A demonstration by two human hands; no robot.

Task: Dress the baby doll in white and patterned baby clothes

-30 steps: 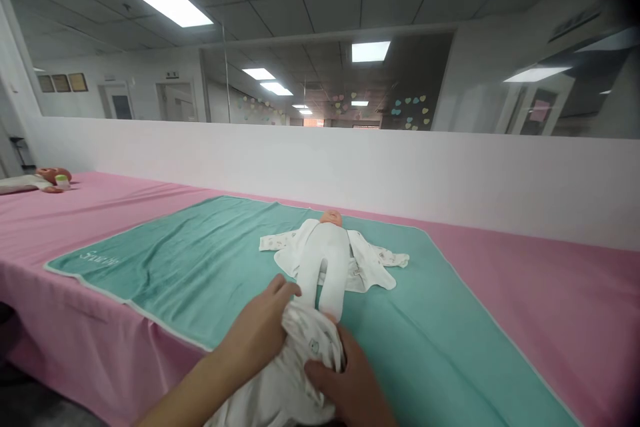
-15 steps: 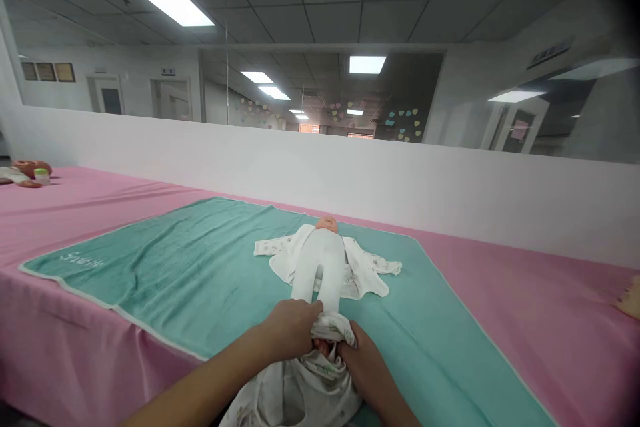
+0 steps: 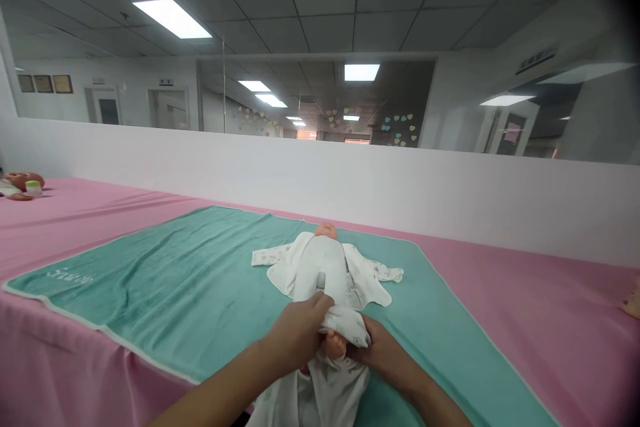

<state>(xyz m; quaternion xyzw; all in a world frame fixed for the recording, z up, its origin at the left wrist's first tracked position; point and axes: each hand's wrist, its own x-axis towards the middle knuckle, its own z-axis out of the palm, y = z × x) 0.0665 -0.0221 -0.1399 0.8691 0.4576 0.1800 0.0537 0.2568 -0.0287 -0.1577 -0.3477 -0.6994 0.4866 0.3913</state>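
White garment (image 3: 349,324) gripped by L hand (image 3: 299,332) & R hand (image 3: 387,350), bunched at foot (image 3: 335,345) of doll (image 3: 321,260) on green towel (image 3: 175,280); foot poss. snagged if garment's pulled w/ folds too tight.

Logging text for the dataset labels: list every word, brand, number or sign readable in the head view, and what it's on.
No text reads in full.
"S…": white script on the near-left corner of the green blanket; rest unclear.
Framed plaques: too small.
Door signs: too small.
Angled sign, upper right: blurred.
Pink sheet on the right-hand door: nothing legible.
White garment at the feet of the doll: faint print, no readable words.
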